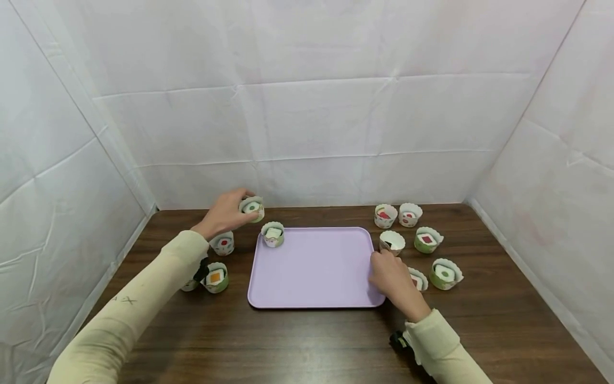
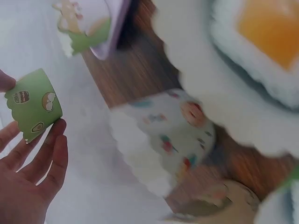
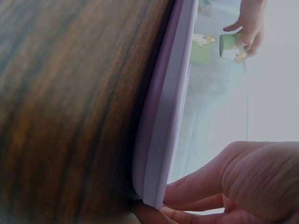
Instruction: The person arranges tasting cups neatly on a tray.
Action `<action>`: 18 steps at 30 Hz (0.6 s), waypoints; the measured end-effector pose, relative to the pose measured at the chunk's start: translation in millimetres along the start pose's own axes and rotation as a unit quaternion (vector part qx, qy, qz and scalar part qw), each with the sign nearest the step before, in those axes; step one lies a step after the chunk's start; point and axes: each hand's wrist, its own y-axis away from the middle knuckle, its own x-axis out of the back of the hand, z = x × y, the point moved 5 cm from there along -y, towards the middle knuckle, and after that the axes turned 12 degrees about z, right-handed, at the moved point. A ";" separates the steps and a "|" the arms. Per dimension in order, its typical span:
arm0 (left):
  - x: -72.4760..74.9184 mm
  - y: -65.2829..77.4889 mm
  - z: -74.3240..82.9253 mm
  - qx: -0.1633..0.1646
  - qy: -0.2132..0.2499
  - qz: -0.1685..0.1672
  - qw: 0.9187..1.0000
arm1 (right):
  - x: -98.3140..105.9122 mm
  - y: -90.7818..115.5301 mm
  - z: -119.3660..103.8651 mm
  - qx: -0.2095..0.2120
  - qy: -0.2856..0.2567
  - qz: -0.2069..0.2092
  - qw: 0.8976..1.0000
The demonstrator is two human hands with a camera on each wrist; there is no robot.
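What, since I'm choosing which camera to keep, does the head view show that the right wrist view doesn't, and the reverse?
Only head: the cups right of the tray, its flat floor, and both sleeves.

Only right wrist: the tray's outer side wall, and the right hand gripping there, thumb at the rim, a finger beneath.

Both: the tray, both hands, the green cup the left hand holds, and another cup near it.
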 end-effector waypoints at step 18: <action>-29.2 -17.0 58.7 -0.066 0.023 -0.014 0.997 | -2.0 -0.7 1.5 -0.002 0.003 0.005 1.000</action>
